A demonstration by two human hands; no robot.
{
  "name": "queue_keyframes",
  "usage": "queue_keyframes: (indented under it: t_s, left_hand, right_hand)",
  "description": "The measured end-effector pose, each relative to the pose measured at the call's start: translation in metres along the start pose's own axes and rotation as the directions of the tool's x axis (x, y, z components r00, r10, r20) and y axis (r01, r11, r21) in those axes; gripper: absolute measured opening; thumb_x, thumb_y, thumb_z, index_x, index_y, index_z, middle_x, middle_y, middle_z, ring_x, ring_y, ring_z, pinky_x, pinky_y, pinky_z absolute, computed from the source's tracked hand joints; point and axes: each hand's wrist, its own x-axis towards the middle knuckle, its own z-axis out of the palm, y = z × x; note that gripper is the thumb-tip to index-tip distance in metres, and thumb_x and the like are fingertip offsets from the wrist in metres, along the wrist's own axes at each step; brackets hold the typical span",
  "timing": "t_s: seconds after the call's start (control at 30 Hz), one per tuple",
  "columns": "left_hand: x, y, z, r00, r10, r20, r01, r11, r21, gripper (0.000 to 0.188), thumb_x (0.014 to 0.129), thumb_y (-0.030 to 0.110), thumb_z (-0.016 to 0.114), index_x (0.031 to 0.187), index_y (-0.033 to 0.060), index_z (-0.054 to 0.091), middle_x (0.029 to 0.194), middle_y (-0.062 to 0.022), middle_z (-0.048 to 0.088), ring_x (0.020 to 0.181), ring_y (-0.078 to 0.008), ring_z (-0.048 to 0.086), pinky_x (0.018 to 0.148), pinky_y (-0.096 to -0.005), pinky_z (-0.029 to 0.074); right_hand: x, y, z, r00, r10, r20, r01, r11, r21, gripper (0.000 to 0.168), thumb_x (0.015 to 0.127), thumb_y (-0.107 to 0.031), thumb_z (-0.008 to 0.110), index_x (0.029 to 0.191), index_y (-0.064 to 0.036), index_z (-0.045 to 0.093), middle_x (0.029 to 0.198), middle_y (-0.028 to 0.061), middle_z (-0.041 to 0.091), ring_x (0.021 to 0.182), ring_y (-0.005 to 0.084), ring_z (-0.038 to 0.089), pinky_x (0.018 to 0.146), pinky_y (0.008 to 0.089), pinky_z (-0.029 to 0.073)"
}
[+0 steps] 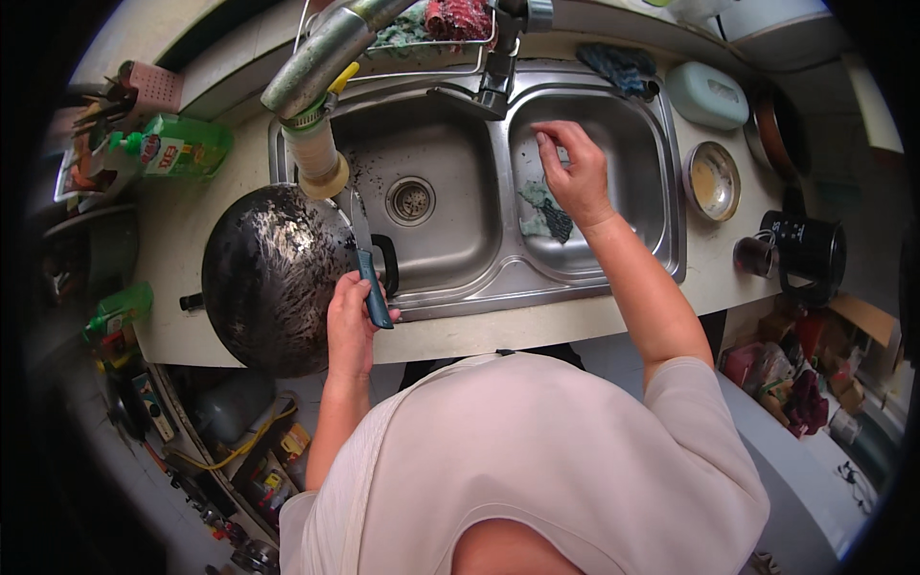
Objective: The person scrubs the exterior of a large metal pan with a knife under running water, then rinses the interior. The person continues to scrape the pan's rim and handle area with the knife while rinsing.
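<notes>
My left hand (352, 316) is closed around the blue-green handle of a knife (372, 287), its blade pointing away from me toward the left basin (460, 244). Beside that hand, a blackened wok (266, 280) sits tilted over the counter and the left basin's edge, its underside showing soot and scraped shiny patches. A black loop handle (390, 262) of the wok is next to the knife. Above the right basin (632, 223) hovers my right hand (575, 169), thumb and forefinger slightly apart, nothing visible in it. Below it, a torn green scouring pad (546, 212) lies in the basin.
A faucet (492, 93) stands behind the sink; a taped metal pipe (316, 151) overhangs the left basin. Dark flakes lie near the drain (411, 201). Green detergent bottle (187, 147) stands left. A metal bowl (711, 180), dark cup (755, 256) and black kettle (805, 251) stand right.
</notes>
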Motion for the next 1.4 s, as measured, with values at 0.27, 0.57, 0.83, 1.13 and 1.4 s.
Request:
queue_keyframes:
  t_s: [0.27,0.57,0.83,1.13,1.4]
  left_hand:
    - [-0.001,0.011,0.007,0.999,0.026,0.034,-0.026,1.000,-0.014,0.025,0.095,0.020,0.050,0.113,0.0017,0.055,0.085,-0.0017,0.054,0.072,-0.0076,0.054,0.061,-0.0262,0.056]
    - [-0.003,0.015,0.002,0.998,0.015,0.061,-0.011,0.997,-0.077,0.025,0.096,0.020,0.051,0.113,0.0026,0.056,0.086,-0.0012,0.055,0.072,-0.0073,0.055,0.062,-0.0255,0.056]
    - [-0.007,0.022,-0.002,0.997,0.009,0.072,-0.004,0.998,-0.069,0.027,0.096,0.021,0.052,0.114,0.0011,0.057,0.087,-0.0023,0.057,0.074,-0.0081,0.055,0.059,-0.0247,0.055]
    - [0.001,0.015,0.003,0.998,-0.023,0.062,0.025,0.999,-0.043,0.027,0.096,0.021,0.051,0.112,0.0009,0.057,0.088,-0.0026,0.057,0.074,-0.0082,0.055,0.057,-0.0243,0.055]
    - [0.000,0.026,0.005,0.998,-0.023,0.063,0.025,0.999,-0.032,0.026,0.096,0.019,0.049,0.114,0.0014,0.055,0.094,-0.0071,0.064,0.077,-0.0111,0.059,0.061,-0.0255,0.053]
  right_hand:
    - [0.036,-0.029,0.052,0.964,-0.229,0.133,0.255,0.939,-0.233,0.038,0.081,-0.014,0.066,0.118,-0.006,0.060,0.115,0.0127,0.063,0.111,0.0326,0.057,0.095,0.0443,0.043]
    - [0.034,-0.025,0.036,0.943,-0.234,0.237,0.306,0.891,-0.336,0.040,0.081,-0.014,0.065,0.121,-0.008,0.060,0.119,0.0107,0.064,0.122,0.0305,0.054,0.099,0.0425,0.043]
    - [0.024,-0.029,0.015,0.915,-0.282,0.289,0.366,0.880,-0.303,0.043,0.082,-0.014,0.064,0.124,-0.010,0.058,0.122,0.0095,0.063,0.118,0.0294,0.056,0.096,0.0421,0.045]
    - [-0.105,0.124,0.025,0.638,0.663,0.391,-0.298,0.681,-0.669,0.019,0.084,-0.019,0.063,0.100,-0.007,0.063,0.098,0.0162,0.068,0.092,0.0390,0.063,0.079,0.0476,0.050]
    - [-0.103,0.123,0.026,0.741,0.600,0.302,-0.469,0.784,-0.407,0.011,0.082,-0.007,0.062,0.092,-0.002,0.062,0.085,0.0124,0.068,0.079,0.0257,0.066,0.072,0.0371,0.053]
